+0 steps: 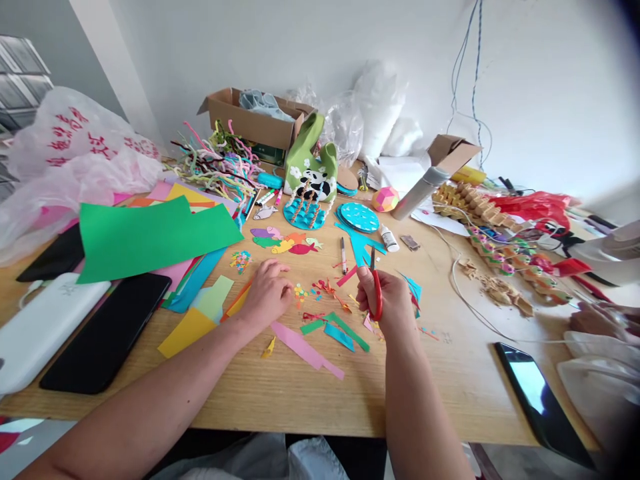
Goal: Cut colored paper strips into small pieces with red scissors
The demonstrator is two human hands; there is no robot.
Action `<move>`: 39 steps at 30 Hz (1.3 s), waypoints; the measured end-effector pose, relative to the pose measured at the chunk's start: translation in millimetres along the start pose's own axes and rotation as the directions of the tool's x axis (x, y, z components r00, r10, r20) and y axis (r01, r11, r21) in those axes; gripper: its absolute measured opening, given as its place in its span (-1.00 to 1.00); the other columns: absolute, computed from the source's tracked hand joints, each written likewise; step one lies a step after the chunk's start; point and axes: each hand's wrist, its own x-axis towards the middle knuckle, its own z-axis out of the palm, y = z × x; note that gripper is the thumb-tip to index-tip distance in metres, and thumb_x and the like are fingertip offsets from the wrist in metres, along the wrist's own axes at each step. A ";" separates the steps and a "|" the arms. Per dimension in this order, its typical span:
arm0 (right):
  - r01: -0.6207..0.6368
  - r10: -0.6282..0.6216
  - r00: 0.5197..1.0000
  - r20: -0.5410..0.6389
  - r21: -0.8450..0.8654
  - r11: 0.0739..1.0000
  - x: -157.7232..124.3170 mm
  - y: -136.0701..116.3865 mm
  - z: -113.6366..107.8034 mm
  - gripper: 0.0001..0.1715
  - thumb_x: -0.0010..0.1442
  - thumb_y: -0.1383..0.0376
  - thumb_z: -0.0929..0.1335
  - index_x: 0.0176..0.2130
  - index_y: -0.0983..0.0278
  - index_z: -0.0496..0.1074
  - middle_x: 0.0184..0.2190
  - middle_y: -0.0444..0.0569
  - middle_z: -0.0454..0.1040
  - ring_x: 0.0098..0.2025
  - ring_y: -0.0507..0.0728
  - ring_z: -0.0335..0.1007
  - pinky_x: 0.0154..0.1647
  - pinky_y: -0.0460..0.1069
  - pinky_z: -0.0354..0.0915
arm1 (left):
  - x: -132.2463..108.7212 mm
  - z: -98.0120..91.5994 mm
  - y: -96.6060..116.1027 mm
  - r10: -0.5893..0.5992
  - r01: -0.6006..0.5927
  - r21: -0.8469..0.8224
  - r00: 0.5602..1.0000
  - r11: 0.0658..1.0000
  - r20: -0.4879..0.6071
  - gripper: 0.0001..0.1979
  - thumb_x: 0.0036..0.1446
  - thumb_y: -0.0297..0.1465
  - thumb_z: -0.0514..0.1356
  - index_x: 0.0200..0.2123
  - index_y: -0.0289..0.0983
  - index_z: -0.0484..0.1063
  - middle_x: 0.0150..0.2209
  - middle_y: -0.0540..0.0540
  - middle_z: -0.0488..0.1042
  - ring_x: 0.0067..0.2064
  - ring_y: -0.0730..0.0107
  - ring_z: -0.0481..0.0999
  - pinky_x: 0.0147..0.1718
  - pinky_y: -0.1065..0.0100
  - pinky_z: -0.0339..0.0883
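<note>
My right hand (395,297) grips a pair of scissors with red handles (379,297), the dark blades pointing away from me. Over the tabletop, my left hand (270,290) lies palm down with loosely bent fingers and nothing visible in it. Small round paper dots (300,291) are just right of its fingertips. Between my hands are red paper scraps (327,288), green strips (350,330), a blue piece (339,336) and a long pink strip (307,347). Beyond them lie several coloured paper fish (285,241) and a pen (343,255).
Green paper (155,237) tops a sheet stack at left, near a black phone (107,333) and white power bank (45,327). A panda bag (313,167), blue discs (359,217) and silver bottle (420,192) stand behind. Another person's hand (600,320) is at far right, near a phone (543,400).
</note>
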 end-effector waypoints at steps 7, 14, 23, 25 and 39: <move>0.158 -0.112 0.965 0.236 -0.188 0.969 -9.7 -5.0 -36.5 -0.42 0.00 -0.19 0.37 -0.53 0.26 0.28 -0.63 -0.06 0.40 -0.62 0.07 0.32 -0.65 -0.09 0.16 | 0.0 -0.7 -0.1 0.007 -0.007 -0.020 0.999 1.000 -0.036 -0.82 -0.04 -0.61 0.18 -0.42 -0.26 0.53 -0.14 -0.18 0.47 0.04 0.12 0.31 0.06 0.08 0.28; 0.330 -0.175 0.940 0.292 -0.655 0.680 -12.8 35.0 -46.0 -0.58 0.13 0.00 0.32 -0.51 0.21 0.14 -0.62 -0.10 0.27 -0.54 0.10 0.20 -0.52 -0.03 0.08 | -0.4 0.1 -2.8 0.083 -0.084 -0.009 0.994 0.996 -0.075 -0.84 0.02 -0.58 0.16 -0.32 -0.29 0.49 -0.12 -0.21 0.45 0.05 0.11 0.29 0.07 0.07 0.27; 0.507 -0.458 0.860 0.224 -0.467 0.724 6.9 29.6 -26.6 -0.96 0.17 0.38 0.27 -0.33 0.24 0.28 -0.34 -0.03 0.47 -0.29 0.10 0.40 -0.30 -0.07 0.21 | 0.1 -2.2 -4.6 0.121 -0.121 0.008 0.985 0.993 -0.121 -0.80 0.05 -0.58 0.13 -0.24 -0.30 0.45 -0.13 -0.21 0.44 0.02 0.11 0.33 0.03 0.06 0.30; 0.493 -0.415 0.870 0.267 -0.489 0.720 15.8 28.8 -22.3 -0.92 0.16 0.42 0.27 -0.30 0.25 0.30 -0.32 -0.03 0.48 -0.28 0.10 0.41 -0.30 -0.08 0.20 | 1.0 -4.4 -4.2 0.123 -0.122 0.016 0.982 0.992 -0.141 -0.78 0.05 -0.59 0.12 -0.23 -0.29 0.45 -0.14 -0.20 0.44 0.01 0.11 0.34 0.01 0.06 0.31; 0.465 -0.178 0.882 0.437 -0.740 0.486 18.0 45.6 -2.6 -0.90 0.16 0.47 0.26 -0.30 0.30 0.33 -0.33 0.08 0.50 -0.27 0.17 0.41 -0.33 -0.05 0.05 | 5.5 -11.4 -1.2 0.112 -0.112 0.012 0.980 0.994 -0.166 -0.76 0.05 -0.60 0.11 -0.24 -0.25 0.46 -0.14 -0.18 0.45 -0.02 0.14 0.38 0.01 0.06 0.32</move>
